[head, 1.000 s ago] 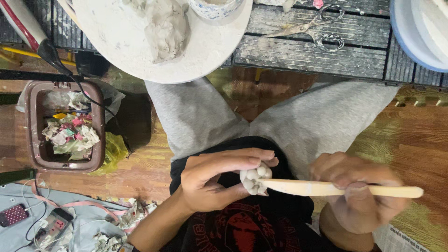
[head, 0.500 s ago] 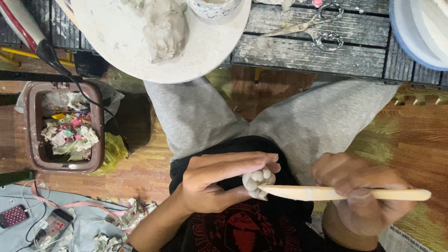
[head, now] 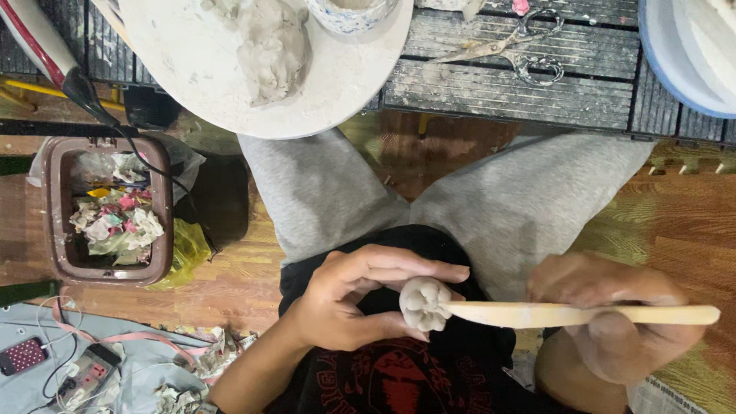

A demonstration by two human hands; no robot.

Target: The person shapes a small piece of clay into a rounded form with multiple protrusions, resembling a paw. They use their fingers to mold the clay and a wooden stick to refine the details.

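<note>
Two hands work: left hand (head: pixel 345 303) pinches a small clay flower (head: pixel 424 304); right hand (head: pixel 613 322), at 3 o'clock, grips a wooden modelling tool (head: pixel 567 314) touching it.

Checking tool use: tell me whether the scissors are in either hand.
No: the scissors lie on the slatted bench, while the right hand holds a wooden tool against the clay.

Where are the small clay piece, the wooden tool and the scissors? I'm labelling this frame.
small clay piece (head: pixel 425 303), head view, middle of its lobed face.
wooden tool (head: pixel 567 314), head view, bare mid-shaft between the hands.
scissors (head: pixel 507 48), head view, near the pivot.
</note>
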